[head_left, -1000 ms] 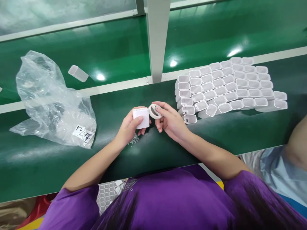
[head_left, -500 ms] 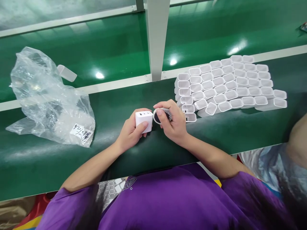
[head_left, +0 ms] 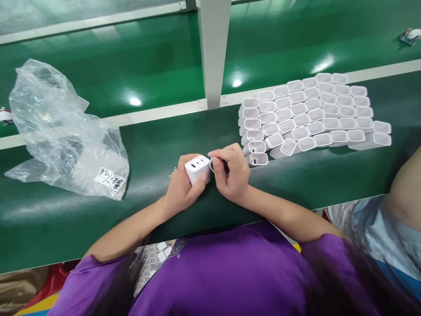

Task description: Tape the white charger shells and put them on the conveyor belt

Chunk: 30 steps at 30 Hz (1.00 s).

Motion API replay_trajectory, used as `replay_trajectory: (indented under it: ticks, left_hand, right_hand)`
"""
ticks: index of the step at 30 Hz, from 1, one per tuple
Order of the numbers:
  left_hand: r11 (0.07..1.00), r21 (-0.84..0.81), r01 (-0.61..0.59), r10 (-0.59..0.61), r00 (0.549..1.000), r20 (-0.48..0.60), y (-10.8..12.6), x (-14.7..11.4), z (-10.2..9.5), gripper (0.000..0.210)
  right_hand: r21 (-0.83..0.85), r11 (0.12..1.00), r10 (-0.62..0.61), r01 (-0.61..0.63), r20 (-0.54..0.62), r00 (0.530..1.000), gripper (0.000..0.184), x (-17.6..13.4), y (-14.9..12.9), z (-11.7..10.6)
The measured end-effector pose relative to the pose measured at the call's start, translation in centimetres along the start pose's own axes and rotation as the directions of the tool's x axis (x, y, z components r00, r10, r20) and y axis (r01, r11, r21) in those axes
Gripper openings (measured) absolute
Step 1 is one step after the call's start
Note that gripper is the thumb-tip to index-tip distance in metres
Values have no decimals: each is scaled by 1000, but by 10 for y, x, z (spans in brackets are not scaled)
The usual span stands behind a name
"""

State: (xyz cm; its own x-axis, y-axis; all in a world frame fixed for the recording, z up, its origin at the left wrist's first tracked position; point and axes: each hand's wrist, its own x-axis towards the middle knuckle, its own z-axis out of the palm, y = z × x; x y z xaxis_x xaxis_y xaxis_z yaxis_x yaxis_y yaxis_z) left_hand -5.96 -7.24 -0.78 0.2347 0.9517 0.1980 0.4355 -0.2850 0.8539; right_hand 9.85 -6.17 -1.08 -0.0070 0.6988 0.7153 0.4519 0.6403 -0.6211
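Tipped the charger [head_left: 198,170] in the left hand [head_left: 182,188], from broad side up a second ago to slotted end up now. Curled the right hand [head_left: 233,174] over the ring [head_left: 211,165], leaving mainly its rim visible. Can see just a corner, probably, of the case [head_left: 83,104] past the bag [head_left: 69,131], plus an item [head_left: 5,115] newly in far left.

I see a labelled clear bag [head_left: 59,109] at left, a pale post [head_left: 214,52] at top centre, light-blue clothing [head_left: 388,239] at lower right.

Left hand [head_left: 182,186] beside curled right hand [head_left: 234,175]
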Motion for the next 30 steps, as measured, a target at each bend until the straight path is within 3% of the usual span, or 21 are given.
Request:
replay_trajectory:
  ticks: [3,6,9,15,22,30]
  left_hand:
    - [967,-229,110,-88,990,106,2,5,0,39]
    - [812,-547,202,-93,971,221,7,10,2,34]
    - [750,-629,205,-78,971,225,11,13,4,31]
    - [831,-523,188,-100,976,192,7,9,3,32]
    - [951,-258,168,-133,980,148,1,3,0,37]
    - [981,155,115,-115,993,-12,3,1,3,41]
  right_hand:
    - [120,976,177,-183,63,982,16,2,-2,-1]
    - [300,874,349,-383,162,923,17,5,-5,-2]
    - [331,861,356,-387,152,922,18,8,-6,-3]
    - [150,951,259,-269,80,962,20,9,-3,-4]
    - [47,998,51,-53,24,998,13,8,0,-3]
    - [-108,993,42,-38,37,998,18,-4,4,5]
